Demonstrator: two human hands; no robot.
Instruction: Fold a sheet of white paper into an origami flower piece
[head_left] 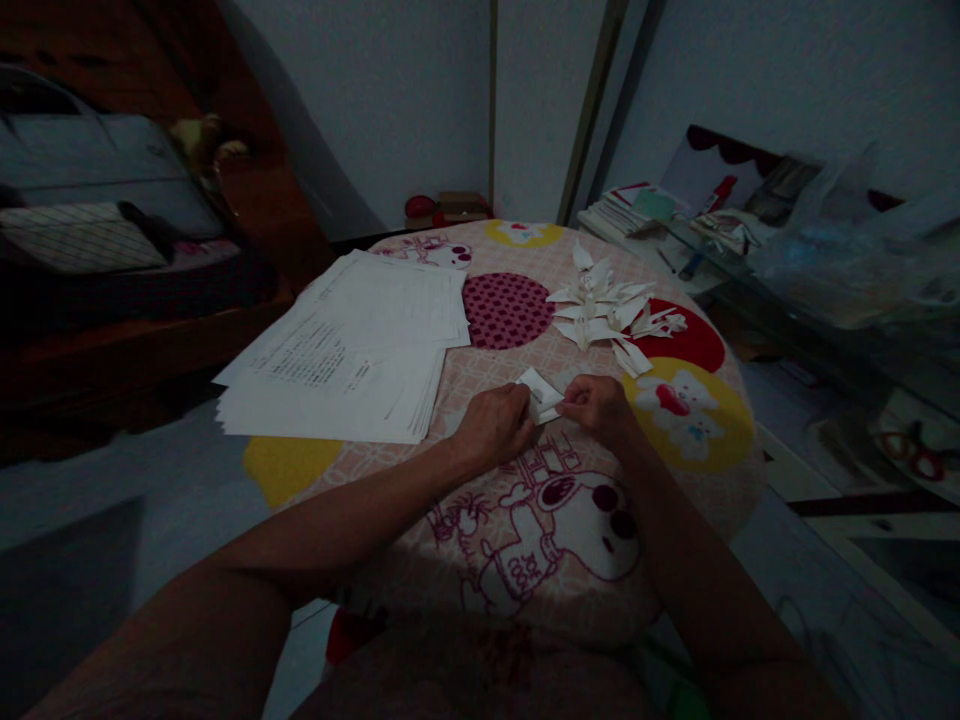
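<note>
A small folded piece of white paper [541,392] lies between my two hands over the cloth-covered round table [450,400]. My left hand [496,424] has its fingers closed on the paper's left edge. On the right edge, my right hand [596,405] pinches the same paper between thumb and fingers. Beyond my right hand, several folded white paper shapes [600,305] with pointed ends lie in a loose group. A wide stack of printed sheets [352,350] rests on the table's left side.
At the right stands a glass-topped table [795,290] with papers and a clear plastic bag [832,240]. A wooden bench [259,200] with bags on it is at the left. Small boxes [457,205] sit behind the round table.
</note>
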